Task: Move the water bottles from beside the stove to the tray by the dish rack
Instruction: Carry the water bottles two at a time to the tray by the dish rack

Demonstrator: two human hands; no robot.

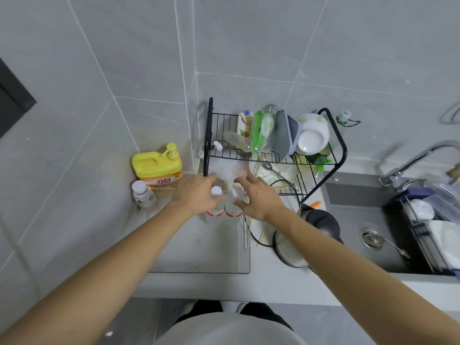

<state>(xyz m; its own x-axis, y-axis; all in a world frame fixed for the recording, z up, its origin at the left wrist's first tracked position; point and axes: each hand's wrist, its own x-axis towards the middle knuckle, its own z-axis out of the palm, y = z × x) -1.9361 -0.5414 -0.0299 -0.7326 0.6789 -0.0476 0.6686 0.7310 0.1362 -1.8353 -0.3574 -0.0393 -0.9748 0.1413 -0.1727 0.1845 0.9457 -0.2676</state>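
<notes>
Seen from the head camera, with the dish rack [273,148] taken as landmark. Far left of the rack, against the tiled wall: yellow detergent jug [157,168] with pump, and just in front of it a small white-capped bottle [143,192], both probably parked out of the working area. Immediately left of and in front of the rack: shallow clear tray [199,252] on the counter, holding at its far end two water bottles [224,210] with red-and-white labels, standing upright and touching side by side, tucked close to the rack's lower left leg, presumably to leave the rest of the tray free. Over the left-hand bottle: left hand [199,192], fingers spread and nearly straight, thumb lying against the bottle near its white cap, nothing clasped; contact of the remaining fingers not resolvable. Over the right-hand bottle: right hand [258,197], likewise spread wide, thumb at the bottle's shoulder, fingertips reaching toward the rack's lower shelf, nothing gripped. Posture read as a release or a steadying touch, with the bottles already at the destination. In front of the rack, right of the tray: electric kettle [306,235] with dark lid. Far right of the rack: sink [358,215] with faucet [418,160] and a second basket of dishes.
</notes>
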